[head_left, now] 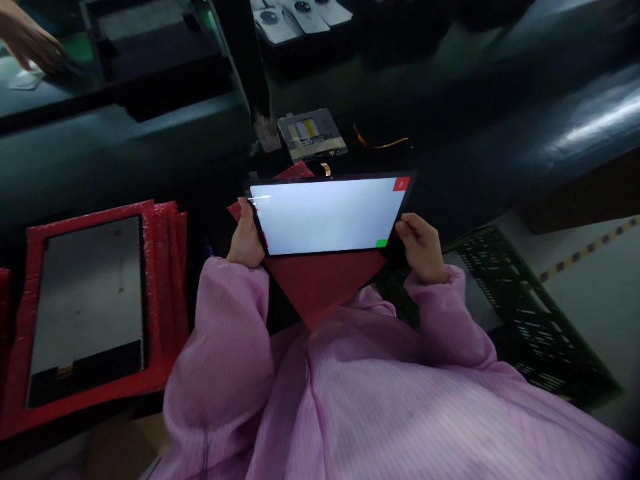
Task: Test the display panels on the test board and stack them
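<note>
A lit display panel point(327, 217) is held up in front of me, its screen white with a red corner patch and a green one. My left hand point(247, 237) grips its left edge, thumb up along the frame. At the right edge my right hand point(421, 245) pinches the border between thumb and fingers. Beneath the panel lies a red sheet point(323, 283), one corner pointing towards me. A short gold flex cable point(326, 169) shows at the panel's far edge, beside a grey circuit unit point(313, 135) on the bench.
On the left, another display panel point(93, 307) lies on stacked red bubble bags point(167, 280). A green plastic crate point(530, 300) stands low at right. A dark post point(245, 60) rises behind the circuit unit, near an orange cable strip point(383, 143). Another person's hand point(37, 47) is at upper left.
</note>
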Demonstrator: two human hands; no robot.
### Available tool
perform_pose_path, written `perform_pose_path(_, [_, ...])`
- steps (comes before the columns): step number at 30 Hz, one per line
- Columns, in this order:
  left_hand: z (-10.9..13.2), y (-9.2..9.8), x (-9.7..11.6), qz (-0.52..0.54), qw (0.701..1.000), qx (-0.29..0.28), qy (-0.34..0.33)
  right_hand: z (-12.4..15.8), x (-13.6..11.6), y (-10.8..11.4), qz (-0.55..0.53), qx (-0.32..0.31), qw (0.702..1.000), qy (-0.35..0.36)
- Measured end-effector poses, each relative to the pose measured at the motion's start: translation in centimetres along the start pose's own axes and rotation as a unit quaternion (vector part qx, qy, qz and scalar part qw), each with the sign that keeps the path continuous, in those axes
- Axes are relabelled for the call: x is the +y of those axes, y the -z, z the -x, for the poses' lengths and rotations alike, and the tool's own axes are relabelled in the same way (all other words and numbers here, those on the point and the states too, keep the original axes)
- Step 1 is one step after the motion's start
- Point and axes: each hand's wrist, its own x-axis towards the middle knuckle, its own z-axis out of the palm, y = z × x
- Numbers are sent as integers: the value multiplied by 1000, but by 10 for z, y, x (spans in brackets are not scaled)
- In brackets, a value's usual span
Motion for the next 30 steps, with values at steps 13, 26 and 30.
perform_pose_path(13, [7,-14,-3,39,998,35,-22,29,-96,-86,306,26,917,255])
perform_pose_path(26, [8,-15,-2,32,998,57,-14,22,-66,-105,290,118,906,285])
perform_pose_path(30, [9,-16,-1,29,998,62,-6,29,-78,-103,217,102,923,300])
